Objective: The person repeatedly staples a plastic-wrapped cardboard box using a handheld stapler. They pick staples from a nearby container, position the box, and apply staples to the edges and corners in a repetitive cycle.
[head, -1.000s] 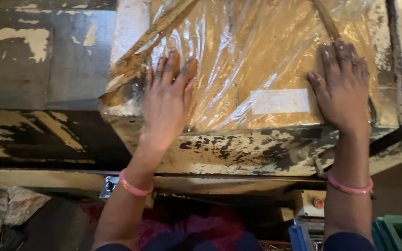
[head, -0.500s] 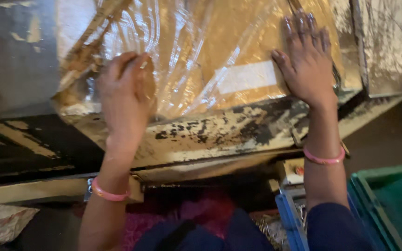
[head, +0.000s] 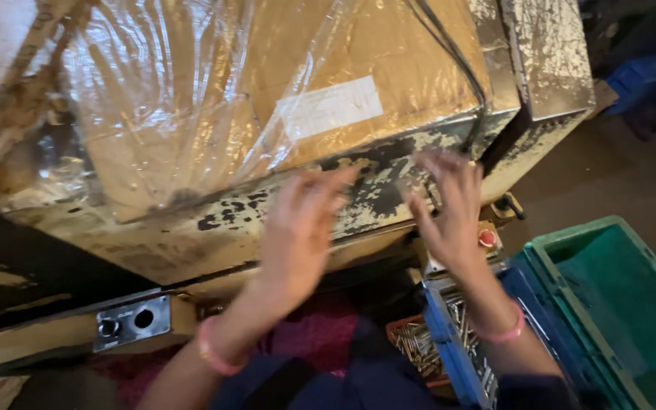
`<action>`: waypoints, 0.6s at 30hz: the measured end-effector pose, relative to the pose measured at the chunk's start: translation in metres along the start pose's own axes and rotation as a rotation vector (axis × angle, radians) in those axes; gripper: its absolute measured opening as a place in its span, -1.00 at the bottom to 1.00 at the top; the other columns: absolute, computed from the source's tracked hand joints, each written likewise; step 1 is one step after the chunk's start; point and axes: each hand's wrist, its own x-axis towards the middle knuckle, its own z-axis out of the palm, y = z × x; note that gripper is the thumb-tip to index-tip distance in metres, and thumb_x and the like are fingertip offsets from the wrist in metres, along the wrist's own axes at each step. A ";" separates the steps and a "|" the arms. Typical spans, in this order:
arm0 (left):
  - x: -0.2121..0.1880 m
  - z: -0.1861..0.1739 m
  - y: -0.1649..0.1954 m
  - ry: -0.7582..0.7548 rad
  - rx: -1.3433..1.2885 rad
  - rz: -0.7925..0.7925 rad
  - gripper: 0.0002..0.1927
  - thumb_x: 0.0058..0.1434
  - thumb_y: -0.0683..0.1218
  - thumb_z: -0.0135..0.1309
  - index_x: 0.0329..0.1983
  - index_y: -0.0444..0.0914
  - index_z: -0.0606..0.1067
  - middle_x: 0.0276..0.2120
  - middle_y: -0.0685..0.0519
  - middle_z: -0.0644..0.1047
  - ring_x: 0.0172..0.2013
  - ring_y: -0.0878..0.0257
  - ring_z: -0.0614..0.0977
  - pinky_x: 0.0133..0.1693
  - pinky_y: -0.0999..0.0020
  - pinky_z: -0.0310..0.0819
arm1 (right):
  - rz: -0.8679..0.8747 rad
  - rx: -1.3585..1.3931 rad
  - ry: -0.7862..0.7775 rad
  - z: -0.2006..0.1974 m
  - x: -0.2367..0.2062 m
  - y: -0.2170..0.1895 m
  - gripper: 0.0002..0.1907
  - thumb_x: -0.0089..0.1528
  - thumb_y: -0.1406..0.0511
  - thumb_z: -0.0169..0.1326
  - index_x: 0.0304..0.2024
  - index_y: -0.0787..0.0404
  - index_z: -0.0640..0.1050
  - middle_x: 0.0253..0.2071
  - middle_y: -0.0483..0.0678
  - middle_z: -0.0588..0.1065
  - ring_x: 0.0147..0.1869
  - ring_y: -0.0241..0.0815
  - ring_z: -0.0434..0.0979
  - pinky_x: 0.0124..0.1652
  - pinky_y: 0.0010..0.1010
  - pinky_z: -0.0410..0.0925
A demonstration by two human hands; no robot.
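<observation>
Two bare hands, both blurred, held in the air at the near edge of a worn metal machine bed with flaking cream paint [head: 191, 243]. Left hand [head: 301, 228]: fingers spread wide, holding nothing, in front of the bed's chipped front face; pink band on its wrist. Right hand [head: 449, 209]: fingers likewise splayed and empty, just to the right of the left hand; pink band on its wrist too. Whether either hand touches the paintwork cannot be told through the blur.

One flat brown cardboard package wrapped in clear crinkled plastic film [head: 214, 99], lying on top of the bed, far of both hands and apart from them; it carries a pale rectangular label. One black cable [head: 457, 61] runs across the package's right end and down over the edge.

One small red round button [head: 487, 238], just right of the right hand. One green plastic crate [head: 624, 304], near right. One blue tray of metal screws [head: 457, 334], beside the crate, under the right forearm. One grey plate with two round sockets [head: 130, 323], near left.
</observation>
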 end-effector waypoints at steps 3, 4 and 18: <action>0.002 0.054 0.026 -0.260 -0.469 -0.168 -0.53 0.26 -0.26 0.07 0.23 -0.10 0.49 0.03 -0.04 0.52 -0.06 0.09 0.64 -0.07 0.29 0.62 | 0.246 0.461 -0.128 -0.001 -0.055 0.012 -0.55 0.24 0.33 0.17 0.17 0.31 0.48 0.05 0.05 0.51 0.08 -0.11 0.49 0.09 -0.30 0.35; 0.006 0.074 0.034 -0.300 -0.610 -0.209 -0.61 0.33 -0.19 0.10 0.22 -0.09 0.48 0.06 -0.02 0.52 -0.06 0.12 0.66 -0.07 0.35 0.66 | 0.300 0.562 -0.149 0.004 -0.066 0.021 -0.58 0.25 0.38 0.14 0.16 0.33 0.49 0.06 0.03 0.52 0.11 -0.15 0.48 0.11 -0.35 0.35; -0.003 0.284 0.008 -0.573 -0.625 -0.478 -0.60 0.33 0.04 0.09 0.13 -0.28 0.51 -0.33 -0.08 0.58 -0.33 0.22 0.55 -0.23 0.24 0.44 | 0.817 0.899 0.115 -0.034 -0.108 0.123 -0.78 0.42 0.32 0.04 -0.03 0.39 0.55 -0.15 0.02 0.59 -0.19 -0.25 0.59 -0.14 -0.41 0.50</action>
